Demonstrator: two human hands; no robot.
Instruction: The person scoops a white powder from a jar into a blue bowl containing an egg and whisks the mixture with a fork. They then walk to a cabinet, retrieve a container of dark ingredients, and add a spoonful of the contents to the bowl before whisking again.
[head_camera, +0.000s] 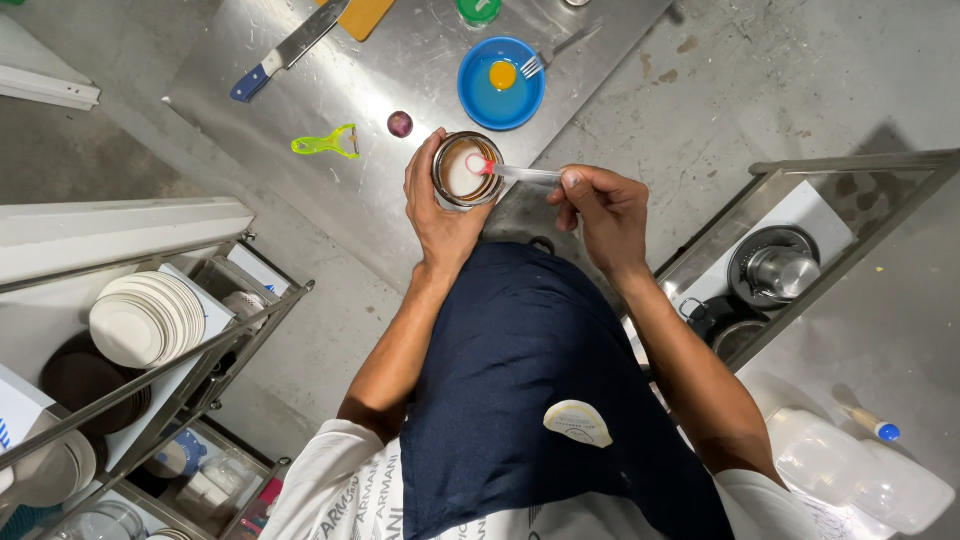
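Gleaming steel counter (400, 60), concrete floor (750, 80), cup (467, 172)

My steel desk (400, 70) carries a blue bowl (500, 95) with a raw egg yolk (503, 74), a fork (550, 55) leaning on its rim, a blue-handled knife (285, 52), a green peeler (327, 143), and a small purple onion piece (400, 124).
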